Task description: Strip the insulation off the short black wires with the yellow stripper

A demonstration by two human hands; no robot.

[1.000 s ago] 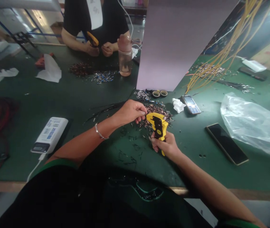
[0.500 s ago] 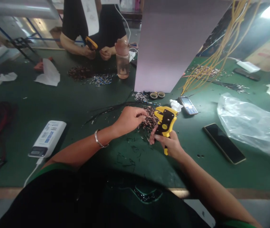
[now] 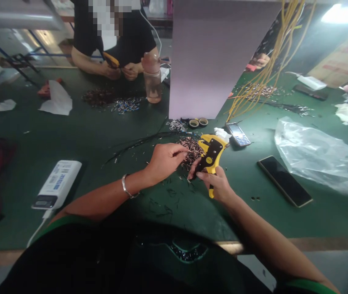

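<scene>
My right hand (image 3: 215,179) is wrapped round the handles of a yellow and black wire stripper (image 3: 212,154), its jaws pointing up and left. My left hand (image 3: 167,160), with a silver bangle at the wrist, has thumb and fingers pinched together at the edge of a pile of small copper-coloured pieces (image 3: 192,148). Whatever is between those fingertips is too small to make out. Behind the left hand, a bundle of thin black wires (image 3: 140,141) lies on the green table. Dark offcuts (image 3: 164,206) are scattered nearer to me.
A white power bank (image 3: 58,183) with a cable lies left. To the right are a black smartphone (image 3: 284,181), a keypad phone (image 3: 238,134) and a clear plastic bag (image 3: 317,155). A pale upright panel (image 3: 202,61), a bottle (image 3: 153,83) and hanging yellow wires (image 3: 268,69) stand beyond. A co-worker sits opposite.
The view has shifted slightly, so most things sit a little further left. My left hand keeps its pinch and my right hand its hold on the wire stripper. Another person's hand now shows behind the yellow wires.
</scene>
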